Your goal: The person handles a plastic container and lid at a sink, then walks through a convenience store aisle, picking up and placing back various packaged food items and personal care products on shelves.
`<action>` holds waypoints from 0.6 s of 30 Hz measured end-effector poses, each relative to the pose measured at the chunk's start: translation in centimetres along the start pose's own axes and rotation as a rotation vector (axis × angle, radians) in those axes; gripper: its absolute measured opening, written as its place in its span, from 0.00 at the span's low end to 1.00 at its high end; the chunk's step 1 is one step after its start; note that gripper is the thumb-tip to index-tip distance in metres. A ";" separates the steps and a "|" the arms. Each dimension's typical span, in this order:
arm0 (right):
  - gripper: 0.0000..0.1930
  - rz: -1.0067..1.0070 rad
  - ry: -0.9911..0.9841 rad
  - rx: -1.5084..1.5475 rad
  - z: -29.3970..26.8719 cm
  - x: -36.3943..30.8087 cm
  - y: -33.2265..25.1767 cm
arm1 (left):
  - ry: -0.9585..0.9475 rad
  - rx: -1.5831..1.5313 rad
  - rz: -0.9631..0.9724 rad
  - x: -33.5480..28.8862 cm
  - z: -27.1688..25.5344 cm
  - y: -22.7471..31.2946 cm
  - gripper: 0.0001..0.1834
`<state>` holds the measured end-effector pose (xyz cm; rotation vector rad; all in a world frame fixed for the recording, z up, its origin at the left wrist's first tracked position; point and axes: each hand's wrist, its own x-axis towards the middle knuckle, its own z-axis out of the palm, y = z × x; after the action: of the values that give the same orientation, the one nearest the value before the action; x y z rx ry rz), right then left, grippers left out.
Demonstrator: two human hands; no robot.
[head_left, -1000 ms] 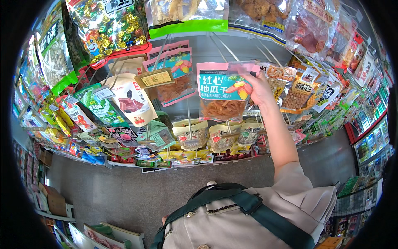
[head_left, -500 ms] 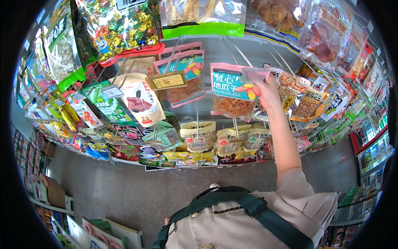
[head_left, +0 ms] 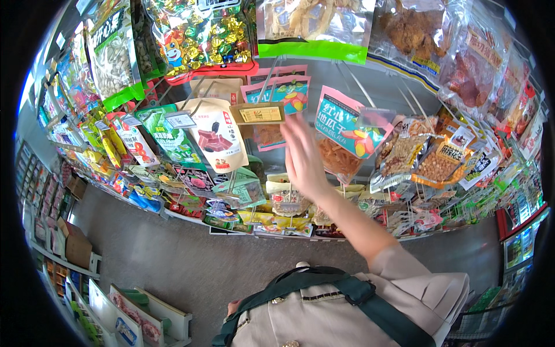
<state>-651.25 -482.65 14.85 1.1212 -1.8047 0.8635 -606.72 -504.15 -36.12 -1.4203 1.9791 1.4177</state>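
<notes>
My right hand (head_left: 305, 162) is raised to the hanging snack rack, fingers stretched and slightly blurred, holding nothing. Its fingertips reach the right end of a gold price tag (head_left: 260, 113); whether they touch it I cannot tell. Behind the tag and fingers hangs a pink and teal pouch of dried sweet potato strips (head_left: 292, 92). A matching pouch (head_left: 347, 133) hangs tilted just right of my hand, with a clear tag holder (head_left: 376, 117) before its corner. Of my left hand (head_left: 233, 306), only a bit of skin shows beside my torso; its fingers are hidden.
A cream pouch (head_left: 217, 136) and a green pouch (head_left: 167, 133) hang to the left. Large bags, including gold-wrapped candy (head_left: 214, 40), hang overhead. Nut pouches (head_left: 442, 159) are at the right. Metal hooks stick out from the rack. A cardboard box (head_left: 75, 243) stands at the lower left.
My right hand has let go at the right-hand sweet potato pouch and moved left to the gold tag. That pouch now hangs more tilted. The view has shifted slightly.
</notes>
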 end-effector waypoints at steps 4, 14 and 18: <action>0.34 0.040 -0.107 -0.335 2.9 8.2 5.3 | 0.016 -0.055 -0.004 -0.8 0.2 -1.4 0.23; 0.50 0.288 -0.794 -0.446 2.5 17.8 10.6 | 0.041 -0.091 -0.041 -2.8 0.1 -4.6 0.23; 0.30 0.372 -0.766 -0.387 2.9 16.2 12.8 | 0.056 -0.077 -0.057 -3.5 -0.1 -5.7 0.23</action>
<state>-668.13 -486.17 26.54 0.9305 -2.7286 0.2385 -600.25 -502.47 -36.54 -1.5528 1.9209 1.4585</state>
